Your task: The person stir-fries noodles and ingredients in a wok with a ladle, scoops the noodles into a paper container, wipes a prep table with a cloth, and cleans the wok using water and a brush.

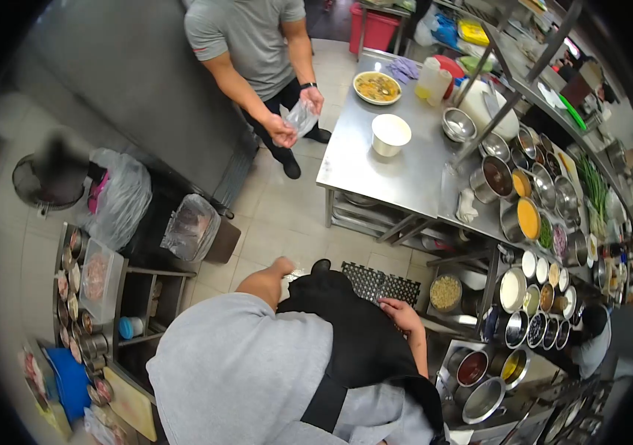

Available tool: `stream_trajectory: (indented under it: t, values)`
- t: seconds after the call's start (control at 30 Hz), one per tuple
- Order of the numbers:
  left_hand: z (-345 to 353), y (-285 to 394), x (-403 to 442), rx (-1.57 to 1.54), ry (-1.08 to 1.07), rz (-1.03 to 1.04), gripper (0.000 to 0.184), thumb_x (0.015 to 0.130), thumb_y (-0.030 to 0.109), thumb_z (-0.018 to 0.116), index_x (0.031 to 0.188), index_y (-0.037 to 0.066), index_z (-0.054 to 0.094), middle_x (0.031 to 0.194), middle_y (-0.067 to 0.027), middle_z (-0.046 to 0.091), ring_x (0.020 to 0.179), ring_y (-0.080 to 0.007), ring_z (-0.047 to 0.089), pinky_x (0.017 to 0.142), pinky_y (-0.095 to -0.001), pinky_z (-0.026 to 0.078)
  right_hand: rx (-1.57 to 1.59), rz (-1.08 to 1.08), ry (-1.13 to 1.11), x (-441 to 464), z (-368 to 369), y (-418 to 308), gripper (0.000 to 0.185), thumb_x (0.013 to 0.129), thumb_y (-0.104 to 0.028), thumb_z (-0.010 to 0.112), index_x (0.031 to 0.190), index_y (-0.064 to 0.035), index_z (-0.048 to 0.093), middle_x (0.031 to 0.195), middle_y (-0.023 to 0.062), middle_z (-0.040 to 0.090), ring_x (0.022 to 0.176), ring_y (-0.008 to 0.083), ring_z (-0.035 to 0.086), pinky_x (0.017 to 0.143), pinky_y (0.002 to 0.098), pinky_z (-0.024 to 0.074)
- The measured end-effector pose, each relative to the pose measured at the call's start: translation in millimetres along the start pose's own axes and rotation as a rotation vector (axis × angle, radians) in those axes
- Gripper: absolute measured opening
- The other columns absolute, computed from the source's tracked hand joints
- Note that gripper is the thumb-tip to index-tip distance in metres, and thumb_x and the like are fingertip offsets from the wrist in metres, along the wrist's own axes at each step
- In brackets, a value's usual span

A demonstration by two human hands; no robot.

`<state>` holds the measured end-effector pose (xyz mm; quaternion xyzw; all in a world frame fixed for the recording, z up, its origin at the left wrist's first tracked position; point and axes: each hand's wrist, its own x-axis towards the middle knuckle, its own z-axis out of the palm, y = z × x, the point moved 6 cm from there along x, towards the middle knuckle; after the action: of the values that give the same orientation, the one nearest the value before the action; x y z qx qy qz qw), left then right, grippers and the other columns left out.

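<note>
My left hand (281, 267) is held out past the left side of my black apron (312, 297), its fingers curled in. A small pale patch shows just below it; what the hand holds, if anything, is hidden. Along the apron's right edge, my right hand (402, 316) has its fingers bent against the cloth and seems to grip it. A perforated black floor mat (381, 283) lies beyond that hand. To its right, a pot of pale chopped food (446, 294) stands on a low shelf.
A person in grey (253, 44) handles a clear plastic bag (301, 119) ahead. The steel table (361, 159) bears a white tub (390, 134) and a plate of food (377, 87). A lined bin (192, 226) stands left; several sauce pots (528, 219) crowd the right.
</note>
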<state>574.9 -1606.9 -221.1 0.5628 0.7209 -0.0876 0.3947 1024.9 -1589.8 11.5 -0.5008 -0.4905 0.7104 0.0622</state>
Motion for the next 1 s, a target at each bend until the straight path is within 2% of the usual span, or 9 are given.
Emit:
stream_trajectory:
  t: [0.07, 0.1, 0.2, 0.27, 0.3, 0.47, 0.67, 0.8, 1.0]
  values:
    - [-17, -58, -42, -0.238, -0.106, -0.454, 0.028, 0.09, 0.023, 0.056, 0.102, 0.001, 0.069, 0.099, -0.018, 0.069, 0.084, -0.032, 0.067, 0.069, -0.0454, 0.053, 0.052, 0.01, 0.008, 5, -6, -27, 0.036, 0.099, -0.021, 0.059, 0.129, -0.0018, 0.06, 0.095, 0.0035, 0.069, 0.076, 0.009, 0.061, 0.068, 0.0248, 0.0505]
    - [-28, -71, -57, -0.35, -0.15, -0.567, 0.028, 0.091, 0.022, 0.057, 0.106, 0.001, 0.068, 0.101, -0.0193, 0.068, 0.087, -0.0318, 0.067, 0.069, -0.0452, 0.054, 0.191, 0.036, -0.033, 12, -6, -54, 0.036, 0.098, -0.021, 0.058, 0.128, -0.0011, 0.06, 0.096, 0.0044, 0.069, 0.079, 0.0111, 0.063, 0.07, 0.0265, 0.0522]
    - [-63, -82, -62, -0.661, -0.171, -0.66, 0.028, 0.091, 0.021, 0.059, 0.11, 0.001, 0.066, 0.099, -0.02, 0.068, 0.081, -0.0291, 0.069, 0.061, -0.0429, 0.056, 0.169, -0.175, -0.013, 51, -25, -152, 0.04, 0.098, -0.025, 0.059, 0.13, -0.0015, 0.057, 0.101, 0.006, 0.07, 0.081, 0.0161, 0.066, 0.076, 0.0303, 0.0542]
    - [-101, -85, -33, -0.916, 0.044, -0.482, 0.025, 0.091, 0.02, 0.059, 0.107, 0.002, 0.064, 0.089, -0.0155, 0.066, 0.067, -0.024, 0.065, 0.05, -0.0369, 0.053, 0.232, -0.324, 0.021, 72, -45, -227, 0.04, 0.097, -0.026, 0.06, 0.13, -0.0023, 0.058, 0.101, 0.0072, 0.07, 0.081, 0.0152, 0.066, 0.076, 0.0286, 0.053]
    - [-119, -79, -16, -0.903, 0.033, -0.418, 0.022, 0.091, 0.017, 0.06, 0.11, 0.006, 0.063, 0.09, -0.0073, 0.061, 0.067, -0.0205, 0.062, 0.054, -0.0348, 0.051, 0.244, -0.362, 0.074, 85, -60, -256, 0.039, 0.097, -0.026, 0.06, 0.129, -0.0024, 0.059, 0.101, 0.0082, 0.07, 0.08, 0.0152, 0.066, 0.077, 0.0292, 0.0531]
    - [-179, -34, 34, -0.941, 0.173, -0.236, 0.022, 0.091, 0.02, 0.061, 0.107, 0.006, 0.067, 0.085, -0.0051, 0.065, 0.063, -0.0156, 0.061, 0.051, -0.0304, 0.05, 0.409, -0.526, 0.122, 144, -132, -368, 0.035, 0.099, -0.019, 0.051, 0.127, 0.0009, 0.057, 0.102, 0.0105, 0.069, 0.081, 0.0157, 0.066, 0.076, 0.0286, 0.0537]
    - [-237, 51, 62, -1.072, 0.24, -0.063, 0.018, 0.094, 0.017, 0.061, 0.107, 0.007, 0.068, 0.089, -0.0017, 0.066, 0.071, -0.012, 0.062, 0.06, -0.0267, 0.051, 0.358, -0.416, 0.314, 271, -230, -420, 0.029, 0.098, -0.017, 0.049, 0.118, 0.0014, 0.06, 0.103, 0.0117, 0.068, 0.086, 0.0179, 0.065, 0.076, 0.0312, 0.0548]
    - [-279, 91, 66, -1.223, 0.457, 0.052, 0.018, 0.097, 0.014, 0.057, 0.109, 0.005, 0.068, 0.097, -0.0041, 0.068, 0.078, -0.0117, 0.063, 0.065, -0.0263, 0.052, 0.26, -0.239, 0.326, 375, -277, -427, 0.036, 0.098, -0.024, 0.049, 0.123, 0.0011, 0.056, 0.11, 0.0136, 0.064, 0.089, 0.0216, 0.065, 0.077, 0.0322, 0.0548]
    - [-380, 168, 94, -1.316, 0.531, 0.192, 0.023, 0.099, 0.013, 0.053, 0.116, 0.0, 0.063, 0.105, -0.0111, 0.068, 0.084, -0.0166, 0.066, 0.076, -0.03, 0.054, 0.338, -0.163, 0.33, 506, -335, -461, 0.045, 0.099, -0.034, 0.046, 0.134, -0.0046, 0.049, 0.116, 0.0129, 0.059, 0.09, 0.0226, 0.062, 0.078, 0.0368, 0.0538]
